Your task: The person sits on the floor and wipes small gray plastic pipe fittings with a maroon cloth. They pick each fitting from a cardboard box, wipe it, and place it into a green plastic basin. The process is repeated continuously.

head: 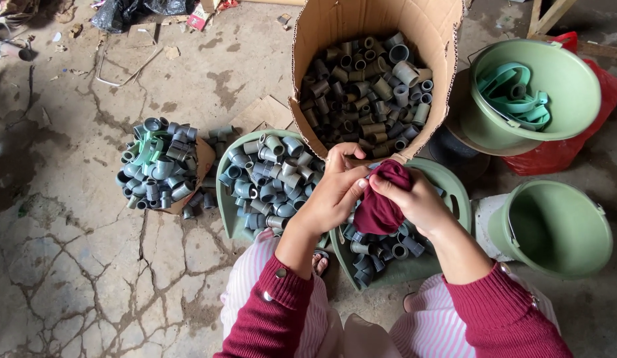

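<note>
My left hand and my right hand are together over the middle, both closed on a dark red cloth. The cloth is bunched between my fingers; whatever is wrapped inside is hidden. Below my hands sit two green trays: the left tray heaped with grey pipe fittings, the right tray with fewer fittings. Just beyond my hands stands a cardboard box filled with grey fittings. I wear dark red sleeves and pink striped trousers.
A pile of grey fittings with a green strap lies on cardboard at left. At right are a green bucket with green strips inside, an empty green bucket and a red bag. The concrete floor is cracked.
</note>
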